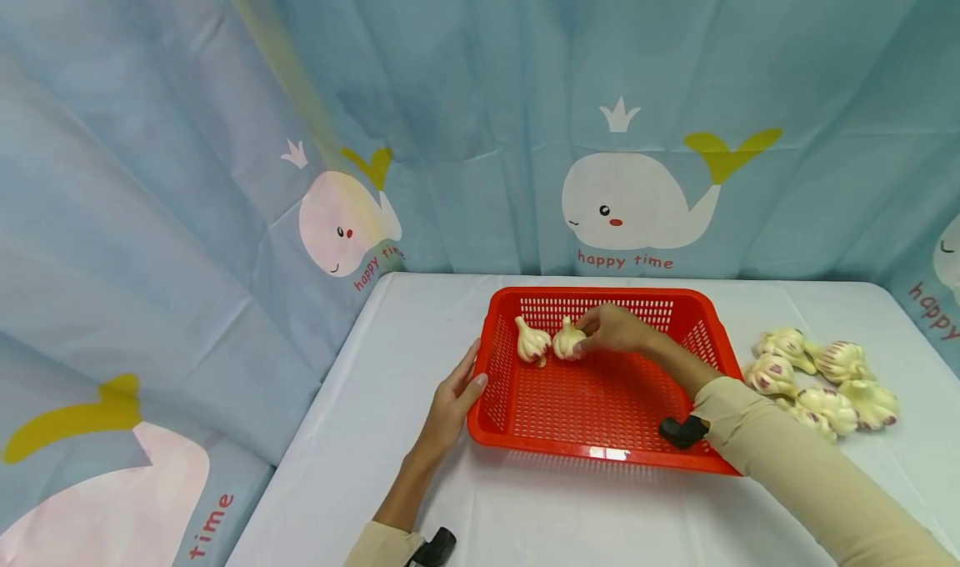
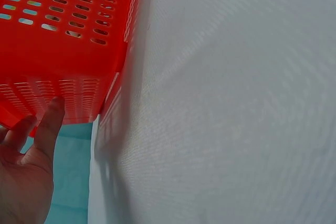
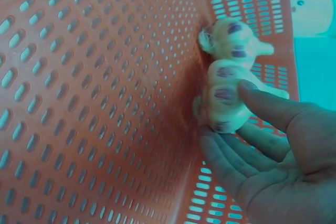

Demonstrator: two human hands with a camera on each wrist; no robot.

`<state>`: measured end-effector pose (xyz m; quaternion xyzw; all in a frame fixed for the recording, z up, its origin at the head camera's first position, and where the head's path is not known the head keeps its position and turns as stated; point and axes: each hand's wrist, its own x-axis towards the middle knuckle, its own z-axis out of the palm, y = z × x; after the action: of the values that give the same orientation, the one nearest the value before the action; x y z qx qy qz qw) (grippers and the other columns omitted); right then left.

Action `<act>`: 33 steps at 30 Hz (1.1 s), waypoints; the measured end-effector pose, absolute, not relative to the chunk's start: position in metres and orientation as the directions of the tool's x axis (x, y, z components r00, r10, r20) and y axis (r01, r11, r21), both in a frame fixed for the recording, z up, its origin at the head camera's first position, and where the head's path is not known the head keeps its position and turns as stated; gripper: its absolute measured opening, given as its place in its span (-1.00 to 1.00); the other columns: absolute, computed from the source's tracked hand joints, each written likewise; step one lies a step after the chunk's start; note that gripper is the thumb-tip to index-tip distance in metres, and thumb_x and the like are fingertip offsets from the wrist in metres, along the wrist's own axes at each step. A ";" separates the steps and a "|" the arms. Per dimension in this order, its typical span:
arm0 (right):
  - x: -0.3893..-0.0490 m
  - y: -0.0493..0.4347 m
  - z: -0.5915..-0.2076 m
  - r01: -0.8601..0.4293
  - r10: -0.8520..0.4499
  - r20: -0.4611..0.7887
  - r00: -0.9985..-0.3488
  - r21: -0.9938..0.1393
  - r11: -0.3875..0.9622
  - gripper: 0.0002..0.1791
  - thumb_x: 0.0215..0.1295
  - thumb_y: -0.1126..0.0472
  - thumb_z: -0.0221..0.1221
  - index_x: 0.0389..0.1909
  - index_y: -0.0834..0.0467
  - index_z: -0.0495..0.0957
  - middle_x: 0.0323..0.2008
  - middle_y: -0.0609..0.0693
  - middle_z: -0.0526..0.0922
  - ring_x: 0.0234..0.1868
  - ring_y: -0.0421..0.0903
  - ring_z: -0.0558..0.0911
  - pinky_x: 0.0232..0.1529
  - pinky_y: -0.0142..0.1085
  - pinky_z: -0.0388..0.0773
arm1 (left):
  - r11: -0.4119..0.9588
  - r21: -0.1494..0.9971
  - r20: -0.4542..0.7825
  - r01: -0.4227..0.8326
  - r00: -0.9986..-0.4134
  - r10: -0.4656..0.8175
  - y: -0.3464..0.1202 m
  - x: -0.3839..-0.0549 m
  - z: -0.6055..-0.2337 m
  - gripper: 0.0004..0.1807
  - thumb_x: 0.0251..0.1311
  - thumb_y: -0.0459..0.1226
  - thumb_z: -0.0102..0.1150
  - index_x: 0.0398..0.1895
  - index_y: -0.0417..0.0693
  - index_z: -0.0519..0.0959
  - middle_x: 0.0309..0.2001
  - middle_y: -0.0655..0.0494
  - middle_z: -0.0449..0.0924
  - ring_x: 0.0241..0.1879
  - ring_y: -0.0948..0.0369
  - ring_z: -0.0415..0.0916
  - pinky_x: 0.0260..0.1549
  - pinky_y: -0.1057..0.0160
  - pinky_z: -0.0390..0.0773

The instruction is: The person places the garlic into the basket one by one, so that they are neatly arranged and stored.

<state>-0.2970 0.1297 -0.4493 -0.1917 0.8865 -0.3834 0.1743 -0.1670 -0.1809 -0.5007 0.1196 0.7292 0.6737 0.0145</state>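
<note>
A red perforated basket point(image 1: 592, 400) stands mid-table. Two cream garlic bulbs with purple marks lie in its far left part. My right hand point(image 1: 590, 338) reaches in and pinches the right bulb point(image 1: 566, 343) between thumb and fingers. In the right wrist view the thumb lies on that bulb point(image 3: 224, 98) with the fingers point(image 3: 223, 153) under it, and the other bulb point(image 3: 234, 43) touches it just beyond. That second bulb point(image 1: 532, 342) lies free. My left hand point(image 1: 467, 379) rests with straight fingers against the basket's left wall point(image 2: 63, 61); its thumb point(image 2: 50, 121) touches the wall.
Several more garlic bulbs point(image 1: 825, 379) lie in a pile on the white table point(image 1: 390, 367), right of the basket. A blue whale-print curtain point(image 1: 480, 133) closes off the back and left sides. Black wrist-camera mounts point(image 1: 682, 431) sit on both sleeves.
</note>
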 end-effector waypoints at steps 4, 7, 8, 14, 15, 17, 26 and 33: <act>-0.296 0.129 -0.449 -0.188 -0.469 -0.167 -0.867 -0.763 0.619 -0.60 0.32 0.22 0.46 0.10 0.34 0.72 0.06 0.24 0.76 0.04 0.11 0.72 0.03 -0.07 0.72 | 0.059 0.985 0.148 0.162 -0.968 0.201 -0.181 -0.167 -0.501 -0.33 0.65 -0.19 -0.02 0.73 0.23 0.09 0.65 0.11 0.19 0.43 -0.13 0.46 0.19 0.10 0.66; -0.295 0.129 -0.447 -0.172 -0.464 -0.172 -0.869 -0.773 0.610 -0.59 0.32 0.23 0.46 0.10 0.35 0.71 0.03 0.23 0.76 -0.06 0.04 0.70 -0.09 -0.14 0.71 | 0.057 0.984 0.152 0.166 -0.967 0.205 -0.181 -0.168 -0.500 -0.33 0.65 -0.19 -0.02 0.73 0.24 0.09 0.64 0.11 0.19 0.43 -0.13 0.46 0.19 0.10 0.66; -0.294 0.129 -0.446 -0.171 -0.462 -0.172 -0.870 -0.773 0.611 -0.59 0.32 0.22 0.46 0.11 0.35 0.70 0.03 0.23 0.75 -0.08 0.02 0.68 -0.11 -0.15 0.71 | 0.058 0.984 0.152 0.167 -0.967 0.206 -0.180 -0.168 -0.500 -0.33 0.65 -0.18 -0.02 0.73 0.25 0.09 0.64 0.11 0.20 0.43 -0.13 0.46 0.19 0.10 0.66; -0.293 0.130 -0.443 -0.168 -0.452 -0.170 -0.875 -0.770 0.615 -0.53 0.31 0.22 0.46 0.15 0.39 0.65 0.09 0.29 0.71 -0.02 0.09 0.68 -0.08 -0.13 0.72 | 0.058 0.985 0.149 0.164 -0.967 0.205 -0.180 -0.168 -0.499 -0.33 0.65 -0.17 -0.01 0.72 0.30 0.11 0.64 0.15 0.20 0.44 -0.10 0.46 0.18 0.12 0.67; -0.293 0.130 -0.443 -0.166 -0.450 -0.171 -0.876 -0.770 0.616 -0.51 0.32 0.22 0.45 0.16 0.40 0.64 0.10 0.30 0.71 0.00 0.10 0.68 -0.06 -0.12 0.73 | 0.059 0.985 0.148 0.163 -0.968 0.204 -0.180 -0.168 -0.499 -0.34 0.65 -0.16 -0.01 0.72 0.31 0.11 0.64 0.16 0.20 0.44 -0.09 0.46 0.18 0.12 0.66; -0.293 0.130 -0.443 -0.164 -0.447 -0.175 -0.877 -0.766 0.621 -0.51 0.33 0.22 0.44 0.18 0.41 0.63 0.09 0.30 0.71 0.00 0.10 0.69 -0.04 -0.12 0.73 | 0.058 0.985 0.146 0.160 -0.968 0.204 -0.180 -0.168 -0.500 -0.34 0.65 -0.16 0.00 0.72 0.31 0.11 0.64 0.17 0.20 0.44 -0.08 0.46 0.18 0.13 0.67; -0.294 0.131 -0.440 -0.153 -0.469 -0.190 -0.863 -0.785 0.600 -0.46 0.33 0.25 0.44 0.22 0.45 0.58 -0.03 0.26 0.73 -0.15 0.02 0.73 -0.12 -0.13 0.74 | 0.056 0.983 0.159 0.174 -0.965 0.207 -0.182 -0.169 -0.502 -0.33 0.65 -0.15 0.00 0.73 0.25 0.10 0.66 0.20 0.13 0.54 0.01 0.33 0.29 0.20 0.58; -0.293 0.132 -0.440 -0.153 -0.473 -0.212 -0.855 -0.769 0.621 -0.41 0.27 0.26 0.48 0.26 0.43 0.57 0.04 0.32 0.71 -0.02 0.11 0.72 0.01 -0.06 0.74 | 0.052 0.984 0.157 0.171 -0.966 0.208 -0.182 -0.168 -0.501 -0.33 0.65 -0.15 0.01 0.72 0.26 0.11 0.67 0.19 0.12 0.54 0.01 0.32 0.27 0.20 0.59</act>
<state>-0.2934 0.1316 -0.4404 -0.1783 0.8775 -0.3971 0.2015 -0.1676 -0.1818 -0.5013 0.1305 0.7251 0.6760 0.0136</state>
